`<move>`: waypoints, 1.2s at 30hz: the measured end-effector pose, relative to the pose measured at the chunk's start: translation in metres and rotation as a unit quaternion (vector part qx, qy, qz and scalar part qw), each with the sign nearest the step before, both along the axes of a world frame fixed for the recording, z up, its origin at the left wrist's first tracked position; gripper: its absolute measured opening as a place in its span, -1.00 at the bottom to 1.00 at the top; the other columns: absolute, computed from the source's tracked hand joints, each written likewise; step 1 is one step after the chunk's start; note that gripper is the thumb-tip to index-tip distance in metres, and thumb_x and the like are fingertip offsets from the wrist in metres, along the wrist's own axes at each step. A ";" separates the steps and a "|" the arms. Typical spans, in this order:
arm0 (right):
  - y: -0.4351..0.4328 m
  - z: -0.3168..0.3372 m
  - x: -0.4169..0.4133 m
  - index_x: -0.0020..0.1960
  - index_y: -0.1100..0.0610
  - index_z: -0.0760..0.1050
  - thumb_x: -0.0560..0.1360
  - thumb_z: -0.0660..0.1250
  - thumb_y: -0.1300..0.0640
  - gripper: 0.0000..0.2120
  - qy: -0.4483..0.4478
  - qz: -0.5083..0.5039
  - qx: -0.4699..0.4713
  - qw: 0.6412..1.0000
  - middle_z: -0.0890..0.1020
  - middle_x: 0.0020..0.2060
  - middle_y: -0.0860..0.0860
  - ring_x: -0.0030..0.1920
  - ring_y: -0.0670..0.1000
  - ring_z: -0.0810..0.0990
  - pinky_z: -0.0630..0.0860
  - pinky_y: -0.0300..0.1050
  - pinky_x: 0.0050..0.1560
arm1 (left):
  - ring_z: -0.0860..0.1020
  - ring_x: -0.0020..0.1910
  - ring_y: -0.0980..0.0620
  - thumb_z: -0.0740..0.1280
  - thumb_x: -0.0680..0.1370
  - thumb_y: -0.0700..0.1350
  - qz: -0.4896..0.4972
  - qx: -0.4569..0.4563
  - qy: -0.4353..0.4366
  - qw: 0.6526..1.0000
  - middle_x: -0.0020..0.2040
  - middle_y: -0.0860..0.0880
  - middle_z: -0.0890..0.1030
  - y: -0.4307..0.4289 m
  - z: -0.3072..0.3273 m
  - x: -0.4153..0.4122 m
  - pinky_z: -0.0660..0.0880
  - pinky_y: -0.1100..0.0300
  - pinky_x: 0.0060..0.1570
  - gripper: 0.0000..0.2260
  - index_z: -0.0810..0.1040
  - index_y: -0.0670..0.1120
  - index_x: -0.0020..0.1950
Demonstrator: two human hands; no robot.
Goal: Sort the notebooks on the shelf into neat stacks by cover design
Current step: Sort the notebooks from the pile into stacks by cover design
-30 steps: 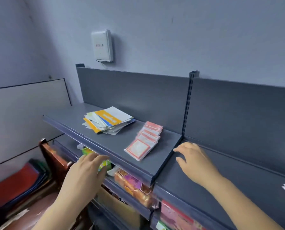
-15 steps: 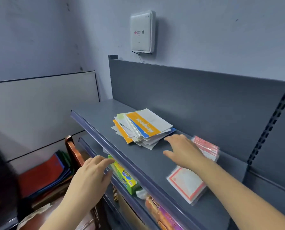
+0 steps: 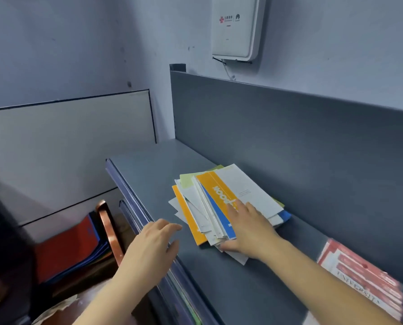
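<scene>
A messy fanned pile of notebooks [image 3: 221, 198] with white, orange, blue and green covers lies on the grey top shelf [image 3: 149, 170], near its back panel. My right hand [image 3: 249, 228] lies flat on the near end of the pile, fingers straight on the top orange-and-white cover, thumb at the pile's near edge. To the left of the pile, my left hand [image 3: 152, 242] hovers over the shelf's front edge with relaxed fingers, holding nothing.
A row of red-and-white packets [image 3: 362, 277] lies on the shelf at the right. A white box [image 3: 236, 26] hangs on the wall above. Below left stand a wooden chair back [image 3: 109, 228] and red and blue folders [image 3: 71, 245].
My right hand moved left from beside the red packets onto the notebook pile. My left hand rose toward the shelf's front edge. The view shifted left and closer.
</scene>
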State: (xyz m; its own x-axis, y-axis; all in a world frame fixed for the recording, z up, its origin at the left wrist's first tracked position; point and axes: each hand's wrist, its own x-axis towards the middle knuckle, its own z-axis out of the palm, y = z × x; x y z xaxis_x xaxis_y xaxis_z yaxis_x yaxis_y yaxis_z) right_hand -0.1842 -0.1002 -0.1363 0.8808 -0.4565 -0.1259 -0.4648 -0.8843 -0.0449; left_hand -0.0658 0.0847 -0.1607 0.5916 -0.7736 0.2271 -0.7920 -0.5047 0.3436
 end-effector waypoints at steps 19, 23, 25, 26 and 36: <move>-0.010 0.028 -0.001 -0.33 0.13 0.35 0.61 0.08 -0.09 -0.57 -0.232 -0.179 0.132 0.947 0.42 -0.47 -0.11 -0.39 -0.07 0.33 0.33 -0.06 -0.26 | 0.39 -0.34 0.04 0.11 0.63 0.09 -0.131 -0.082 0.283 0.946 -0.33 -0.07 0.47 -0.084 -0.005 0.068 0.36 0.19 -0.28 -0.60 0.51 -0.17 -0.19; 0.028 0.022 0.017 0.27 -0.02 0.39 0.46 -0.11 -0.37 -0.38 -0.010 -0.051 -0.028 0.998 0.52 0.13 -0.06 0.12 0.03 0.52 0.43 -0.05 0.04 | 0.35 -0.35 0.01 0.01 0.55 0.26 -0.095 -0.075 0.370 0.921 -0.36 -0.05 0.37 -0.088 0.001 0.070 0.32 0.16 -0.26 -0.49 0.34 -0.16 -0.28; 0.035 0.022 0.021 0.42 -0.10 0.26 0.45 0.10 -0.39 -0.36 0.019 -0.056 0.032 0.998 0.34 0.38 -0.14 0.35 -0.03 0.35 0.37 -0.02 0.25 | 0.45 -0.33 0.03 0.05 0.51 0.29 -0.092 -0.069 0.378 0.919 -0.32 -0.02 0.47 -0.090 0.001 0.070 0.41 0.17 -0.23 -0.51 0.44 -0.12 -0.21; 0.031 0.024 0.022 0.45 -0.11 0.25 0.44 0.17 -0.37 -0.34 -0.005 -0.086 0.086 0.993 0.30 0.42 -0.17 0.39 -0.08 0.30 0.33 -0.03 0.33 | 0.48 -0.32 0.08 0.11 0.54 0.25 -0.089 -0.066 0.373 0.921 -0.28 0.02 0.51 -0.091 0.001 0.069 0.44 0.23 -0.24 -0.59 0.47 -0.07 -0.13; -0.024 -0.004 0.024 0.29 0.03 0.40 0.46 0.33 -0.15 -0.53 -0.117 -0.287 0.113 0.944 0.52 0.20 0.00 0.22 0.06 0.44 0.43 -0.10 0.10 | 0.56 -0.19 0.12 0.26 0.58 0.04 -0.070 -0.080 0.344 0.933 -0.05 0.05 0.56 -0.085 0.002 0.062 0.55 0.25 -0.24 -0.80 0.47 -0.08 0.06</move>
